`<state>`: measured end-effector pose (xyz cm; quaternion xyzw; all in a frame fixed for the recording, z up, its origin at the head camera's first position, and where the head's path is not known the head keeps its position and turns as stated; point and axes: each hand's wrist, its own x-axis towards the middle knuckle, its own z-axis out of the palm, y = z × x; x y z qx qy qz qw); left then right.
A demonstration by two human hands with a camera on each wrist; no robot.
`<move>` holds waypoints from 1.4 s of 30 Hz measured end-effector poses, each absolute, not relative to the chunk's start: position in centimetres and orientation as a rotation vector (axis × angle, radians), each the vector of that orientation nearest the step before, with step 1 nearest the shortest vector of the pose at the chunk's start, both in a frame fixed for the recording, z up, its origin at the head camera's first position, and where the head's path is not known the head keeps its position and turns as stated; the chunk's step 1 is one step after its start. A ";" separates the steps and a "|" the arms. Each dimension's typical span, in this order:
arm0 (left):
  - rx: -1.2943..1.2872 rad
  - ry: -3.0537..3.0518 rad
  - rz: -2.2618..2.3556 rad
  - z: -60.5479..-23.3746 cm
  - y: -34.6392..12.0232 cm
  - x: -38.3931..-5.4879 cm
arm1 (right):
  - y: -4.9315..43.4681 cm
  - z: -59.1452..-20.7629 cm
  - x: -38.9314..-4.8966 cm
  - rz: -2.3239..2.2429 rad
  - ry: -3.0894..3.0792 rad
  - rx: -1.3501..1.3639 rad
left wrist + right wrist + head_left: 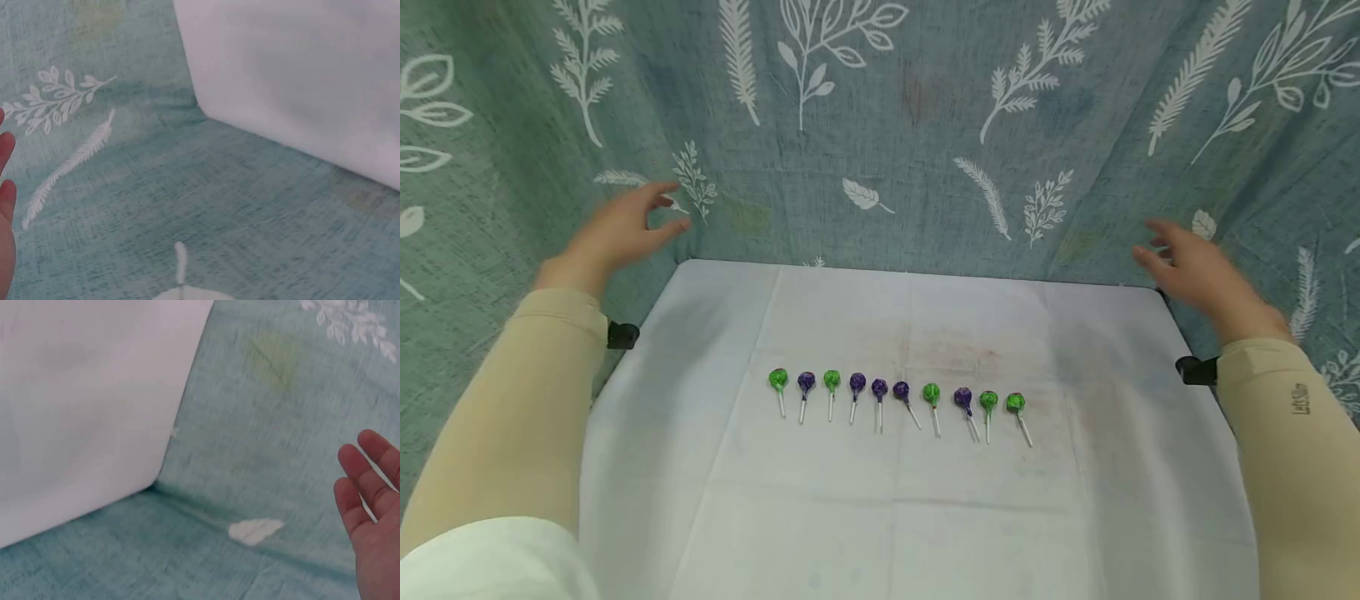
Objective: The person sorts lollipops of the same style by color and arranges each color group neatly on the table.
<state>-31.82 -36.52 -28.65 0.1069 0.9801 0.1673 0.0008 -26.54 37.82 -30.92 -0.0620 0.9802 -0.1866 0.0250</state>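
Note:
Across the middle of the white-covered table (820, 533) lies a row of several lollipops in green and purple wrappers, their white sticks toward me. A green lollipop (778, 379) is at the row's left end, with a purple lollipop (806, 382) beside it. Another green lollipop (1016, 403) ends the row on the right. My left hand (621, 227) is raised over the table's far left corner, holding nothing, thumb and fingers apart. Over the far right corner hangs my right hand (1198, 271), also holding nothing; its fingers (359, 475) look extended in the right wrist view.
A blue-green curtain (917, 108) with white leaf prints rises behind the table and along both sides. The table's far edge (917, 273) runs right against it. Each wrist carries a small black camera mount, one on the left (622, 336) and one on the right (1197, 371).

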 end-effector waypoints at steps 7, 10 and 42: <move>0.371 3.062 0.671 -30.8 -36.6 -30.7 | 35.2 -31.8 -26.0 -0.663 3.043 -0.242; 0.400 3.060 0.735 -31.4 -36.2 -30.1 | 33.6 -32.5 -25.8 -0.728 3.042 -0.295; 0.517 2.978 0.838 -36.0 -32.9 -26.0 | 20.7 -38.4 -24.3 -0.892 2.895 -0.699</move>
